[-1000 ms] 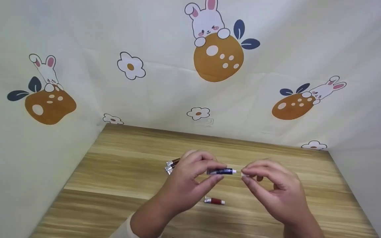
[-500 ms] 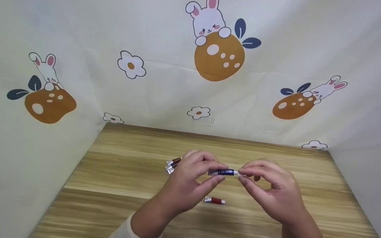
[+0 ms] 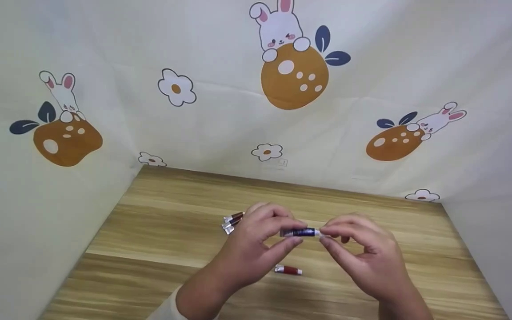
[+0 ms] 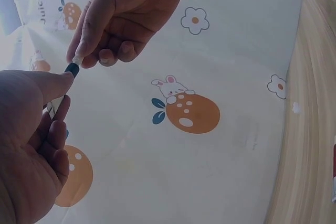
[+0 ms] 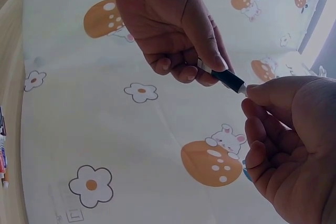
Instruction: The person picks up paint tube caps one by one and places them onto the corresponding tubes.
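Right grip (image 3: 368, 254) pinches a cap (image 3: 322, 234), earlier apart, now seemingly touching the blue tube (image 3: 305, 232) the left grip (image 3: 256, 240) pinches.

The left hand (image 3: 250, 242) partly hides piled tubes (image 3: 230, 223). Lettering on the dark blue tube (image 3: 305, 232) is unreadably small. The left wrist view crops the red tube (image 3: 290, 270).

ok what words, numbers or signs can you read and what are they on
"Juice": sideways on the bunny-print cloth, left wrist view.
Held blue tube: print too blurred to read.
Small square sign on the cloth: inner mark unclear.
Loose red tube, tube pile: nothing readable.
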A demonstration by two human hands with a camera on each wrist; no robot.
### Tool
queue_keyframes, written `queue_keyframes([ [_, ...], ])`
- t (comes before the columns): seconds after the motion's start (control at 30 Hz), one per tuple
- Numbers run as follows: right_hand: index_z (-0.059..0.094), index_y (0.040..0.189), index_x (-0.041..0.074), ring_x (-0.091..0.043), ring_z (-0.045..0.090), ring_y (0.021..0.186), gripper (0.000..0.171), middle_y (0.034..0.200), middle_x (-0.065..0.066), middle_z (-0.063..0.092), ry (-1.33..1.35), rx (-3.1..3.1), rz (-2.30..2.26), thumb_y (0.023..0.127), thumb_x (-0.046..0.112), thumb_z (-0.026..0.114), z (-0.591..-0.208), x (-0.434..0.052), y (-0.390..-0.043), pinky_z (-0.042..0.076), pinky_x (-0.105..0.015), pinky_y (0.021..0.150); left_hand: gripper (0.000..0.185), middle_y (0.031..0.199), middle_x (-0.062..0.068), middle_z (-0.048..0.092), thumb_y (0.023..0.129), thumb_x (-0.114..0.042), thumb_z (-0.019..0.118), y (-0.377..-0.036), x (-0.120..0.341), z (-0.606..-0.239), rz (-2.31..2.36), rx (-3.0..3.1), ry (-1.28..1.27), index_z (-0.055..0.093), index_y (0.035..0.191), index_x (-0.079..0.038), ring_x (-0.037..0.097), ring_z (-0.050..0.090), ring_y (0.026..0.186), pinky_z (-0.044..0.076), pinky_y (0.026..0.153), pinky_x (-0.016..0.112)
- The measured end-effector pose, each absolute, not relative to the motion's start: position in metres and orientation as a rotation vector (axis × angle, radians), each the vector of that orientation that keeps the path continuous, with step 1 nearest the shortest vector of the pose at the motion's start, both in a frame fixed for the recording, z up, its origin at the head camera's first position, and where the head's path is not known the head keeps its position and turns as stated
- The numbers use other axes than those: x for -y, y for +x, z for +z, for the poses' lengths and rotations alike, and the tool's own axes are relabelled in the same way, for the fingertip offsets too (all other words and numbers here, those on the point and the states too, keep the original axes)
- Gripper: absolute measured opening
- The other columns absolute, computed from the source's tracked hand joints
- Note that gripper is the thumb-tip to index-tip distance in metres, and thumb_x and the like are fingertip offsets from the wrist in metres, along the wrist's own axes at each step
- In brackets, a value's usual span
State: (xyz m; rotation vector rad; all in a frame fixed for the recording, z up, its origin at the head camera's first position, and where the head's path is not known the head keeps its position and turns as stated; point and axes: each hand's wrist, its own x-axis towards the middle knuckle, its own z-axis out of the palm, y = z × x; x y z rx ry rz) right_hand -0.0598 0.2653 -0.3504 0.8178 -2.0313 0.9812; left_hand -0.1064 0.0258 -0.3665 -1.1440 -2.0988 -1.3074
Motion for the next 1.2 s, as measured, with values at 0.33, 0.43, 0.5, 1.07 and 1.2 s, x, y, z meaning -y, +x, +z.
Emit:
queue_keyframes([
  [0.33, 0.083, 0.103, 0.014, -0.008, 0.067, 0.081, 0.043, 0.095, -0.004, 0.079, 0.790, 2.062, 0.982, 0.071, -0.014, 0.089, -0.3511, -0.2643, -0.0591, 0.053, -0.017, 0.071, 0.020, 0.112, -0.013, 0.071, 0.098, -0.033, 0.079, -0.1069, -0.0256, -0.3672, -1.299, 2.122, -1.145, 0.081, 0.116, -0.026, 0.007, 0.059, 0.111, 0.051, 0.096, 0.030],
  [0.43, 0.083, 0.104, 0.016, -0.007, 0.068, 0.083, 0.042, 0.097, -0.002, 0.079, 0.771, 2.094, 0.974, 0.073, -0.013, 0.089, -0.3507, -0.2637, -0.0577, 0.054, -0.016, 0.073, 0.020, 0.113, -0.014, 0.072, 0.098, -0.032, 0.079, -0.1073, -0.0259, -0.3677, -1.274, 2.146, -1.147, 0.081, 0.116, -0.026, 0.007, 0.060, 0.111, 0.052, 0.097, 0.031],
  [0.5, 0.083, 0.105, 0.017, -0.007, 0.069, 0.084, 0.042, 0.098, 0.000, 0.079, 0.770, 2.109, 0.968, 0.075, -0.011, 0.089, -0.3503, -0.2636, -0.0574, 0.054, -0.015, 0.074, 0.019, 0.113, -0.014, 0.073, 0.098, -0.031, 0.079, -0.1073, -0.0263, -0.3674, -1.258, 2.155, -1.149, 0.081, 0.116, -0.025, 0.007, 0.060, 0.112, 0.052, 0.098, 0.031],
  [1.07, 0.084, 0.104, 0.020, -0.006, 0.067, 0.081, 0.035, 0.098, 0.005, 0.079, 0.686, 2.194, 0.951, 0.080, -0.006, 0.087, -0.3503, -0.2618, -0.0561, 0.053, -0.015, 0.071, 0.018, 0.106, -0.016, 0.072, 0.095, -0.025, 0.083, -0.1084, -0.0277, -0.3689, -1.282, 2.156, -1.162, 0.082, 0.112, -0.027, 0.004, 0.060, 0.102, 0.051, 0.090, 0.026],
  [1.2, 0.084, 0.101, 0.020, -0.005, 0.065, 0.078, 0.034, 0.096, 0.006, 0.080, 0.655, 2.202, 0.933, 0.079, -0.005, 0.088, -0.3518, -0.2612, -0.0563, 0.052, -0.014, 0.069, 0.016, 0.105, -0.016, 0.071, 0.096, -0.027, 0.082, -0.1076, -0.0280, -0.3687, -1.285, 2.167, -1.159, 0.082, 0.112, -0.028, 0.004, 0.060, 0.102, 0.050, 0.090, 0.026],
])
